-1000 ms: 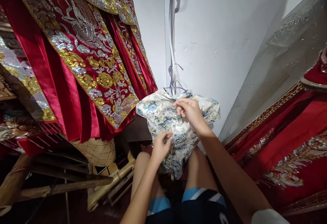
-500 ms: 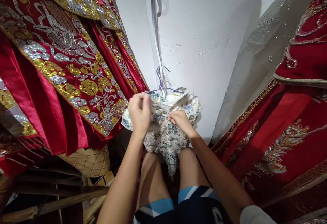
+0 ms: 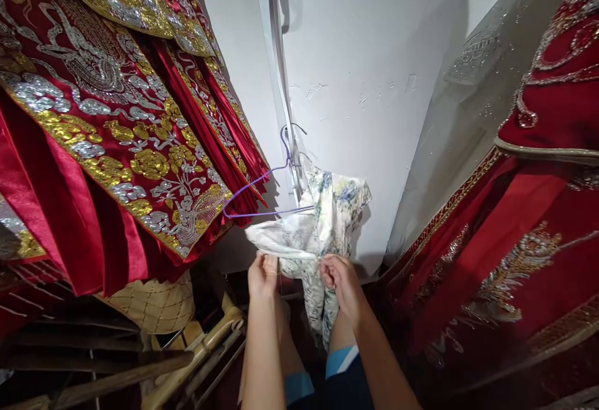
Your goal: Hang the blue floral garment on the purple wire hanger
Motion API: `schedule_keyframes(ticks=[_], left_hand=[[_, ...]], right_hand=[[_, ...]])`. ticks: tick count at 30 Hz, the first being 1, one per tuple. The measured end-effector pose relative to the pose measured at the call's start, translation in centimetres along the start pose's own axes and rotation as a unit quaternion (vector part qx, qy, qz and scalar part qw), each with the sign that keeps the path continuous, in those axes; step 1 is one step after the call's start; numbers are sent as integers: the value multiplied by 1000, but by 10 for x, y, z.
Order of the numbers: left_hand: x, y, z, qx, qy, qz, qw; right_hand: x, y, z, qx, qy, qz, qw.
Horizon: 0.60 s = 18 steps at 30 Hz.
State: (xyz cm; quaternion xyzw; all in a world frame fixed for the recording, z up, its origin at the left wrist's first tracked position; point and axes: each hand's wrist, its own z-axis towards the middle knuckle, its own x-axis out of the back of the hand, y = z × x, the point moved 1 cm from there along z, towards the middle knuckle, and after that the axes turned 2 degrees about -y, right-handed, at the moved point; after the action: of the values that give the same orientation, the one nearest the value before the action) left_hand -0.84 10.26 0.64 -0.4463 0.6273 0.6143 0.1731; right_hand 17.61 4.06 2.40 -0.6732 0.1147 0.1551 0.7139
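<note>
A white garment with a blue, green and yellow floral print [image 3: 344, 210] hangs by its right shoulder from a purple hanger [image 3: 255, 184]. The hanger's left arm is bare, and its hook sits at a pale upright rail [image 3: 279, 79]. Below the hanger, my left hand [image 3: 262, 276] pinches the loose left side of the garment by its edge. My right hand [image 3: 337, 276] grips the cloth near the middle of the front, fingers curled. Between both hands the fabric edge is drawn out sideways. The garment's lower part drops between my knees.
Red costumes with gold and silver sequins [image 3: 154, 163] hang close on the left. On the right are a beaded red garment [image 3: 538, 229] and a sheer sparkly cloth [image 3: 449, 123]. A wooden chair-like frame [image 3: 201, 354] stands at lower left, before a white wall [image 3: 365, 35].
The garment's left side has come off the hanger, whose left arm now shows. My left hand has moved down and taken the cloth edge; my right hand has gone lower too.
</note>
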Motion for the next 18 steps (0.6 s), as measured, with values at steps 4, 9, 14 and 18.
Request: schedule_keyframes(ticks=[4, 9, 14, 18], left_hand=[[3, -26, -30, 34, 23, 0, 999], [-20, -19, -79, -20, -229, 141, 963], [-56, -4, -108, -169, -339, 376, 846], [-66, 11, -96, -160, -387, 430, 800]], right_hand=[[39, 7, -13, 1, -9, -72, 997], [64, -14, -23, -23, -106, -249, 963], [23, -22, -14, 60, -190, -228, 953], [-2, -25, 8, 8, -143, -153, 978]])
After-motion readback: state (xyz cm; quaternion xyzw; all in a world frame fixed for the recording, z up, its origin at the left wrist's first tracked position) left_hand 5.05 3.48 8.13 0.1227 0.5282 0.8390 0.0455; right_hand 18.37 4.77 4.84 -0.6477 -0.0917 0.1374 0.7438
